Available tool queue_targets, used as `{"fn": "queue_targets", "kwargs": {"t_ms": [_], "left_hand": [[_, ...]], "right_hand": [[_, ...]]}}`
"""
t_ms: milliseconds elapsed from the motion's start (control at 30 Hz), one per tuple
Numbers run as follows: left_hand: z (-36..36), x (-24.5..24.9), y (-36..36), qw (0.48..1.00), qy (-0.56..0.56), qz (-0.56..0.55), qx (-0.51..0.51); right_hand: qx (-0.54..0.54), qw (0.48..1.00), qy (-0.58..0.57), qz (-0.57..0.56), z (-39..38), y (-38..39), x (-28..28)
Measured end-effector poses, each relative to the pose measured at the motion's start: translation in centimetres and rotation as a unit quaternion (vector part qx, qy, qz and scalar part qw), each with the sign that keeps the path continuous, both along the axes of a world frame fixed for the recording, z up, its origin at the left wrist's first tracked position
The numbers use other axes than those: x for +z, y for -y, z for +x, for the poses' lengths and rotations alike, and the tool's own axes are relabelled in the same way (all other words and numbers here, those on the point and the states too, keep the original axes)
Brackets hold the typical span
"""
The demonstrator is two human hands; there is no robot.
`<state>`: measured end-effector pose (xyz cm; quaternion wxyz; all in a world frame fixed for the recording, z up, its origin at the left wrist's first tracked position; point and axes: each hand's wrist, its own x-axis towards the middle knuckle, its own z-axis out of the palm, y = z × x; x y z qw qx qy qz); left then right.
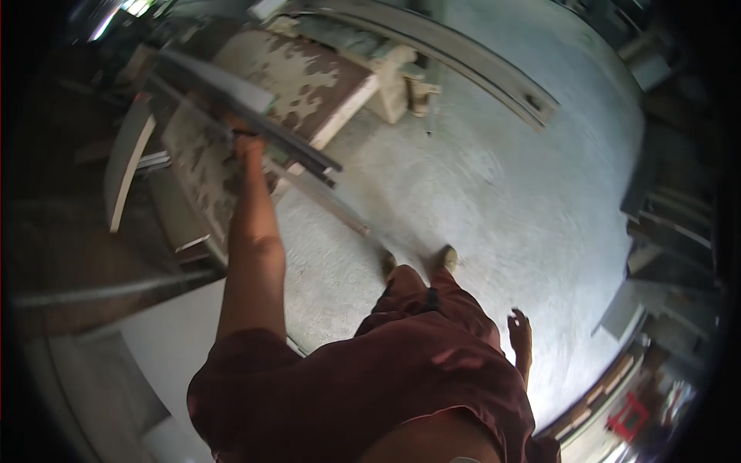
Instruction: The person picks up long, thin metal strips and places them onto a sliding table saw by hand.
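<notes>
My left hand point(248, 145) reaches out over a worktable and is closed on a long dark bar point(297, 147), which slants down to the right past the table's edge. Beside the bar runs a thinner pale strip point(328, 202); whether the hand also holds it is hidden. Low on the right, my right hand point(519, 324) hangs by my side with its fingers apart and nothing in it.
The worktable point(305, 77) has a patchy brown and cream top. A long beam point(463, 54) lies beyond it. Stacked boards line the right side, near a red object point(629, 417). A white panel point(181, 332) stands at lower left, below a curved piece point(130, 163).
</notes>
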<state>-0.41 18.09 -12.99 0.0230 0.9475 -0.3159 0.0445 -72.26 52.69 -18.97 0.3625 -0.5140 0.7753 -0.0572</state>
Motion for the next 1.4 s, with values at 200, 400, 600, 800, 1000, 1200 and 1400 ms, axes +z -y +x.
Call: {"fn": "queue_targets", "kwargs": {"t_ms": [200, 400, 600, 800, 1000, 1200, 1400], "left_hand": [[-4.4, 4.4, -0.5, 0.985, -0.130, -0.086, 0.073], [0.0, 1.4, 1.0, 0.967, -0.238, -0.074, 0.051], [-2.1, 4.1, 0.9, 0.939, -0.324, -0.051, 0.101], [-1.7, 4.1, 1.0, 0.921, -0.352, -0.064, 0.154], [-0.6, 2.1, 2.9, 0.960, -0.249, 0.003, 0.125], [-4.8, 5.1, 2.9, 0.967, -0.174, 0.038, 0.183], [2.7, -1.0, 4.8, 0.899, -0.317, -0.118, 0.279]], "right_hand": [[0.042, 0.999, -0.001, 0.002, -4.4, -0.5, -2.6], [0.064, 0.998, -0.018, 0.010, -6.4, 3.7, -1.3], [0.052, 0.998, -0.015, 0.024, -7.9, 3.6, -2.5], [0.009, 0.997, 0.020, 0.068, -7.9, 0.7, -3.6], [0.001, 0.997, 0.031, 0.076, -7.9, 0.3, -4.2], [0.004, 0.998, 0.039, 0.049, -8.8, 0.9, -4.8], [-0.029, 0.997, 0.040, 0.059, -8.1, 1.7, -2.6]]}}
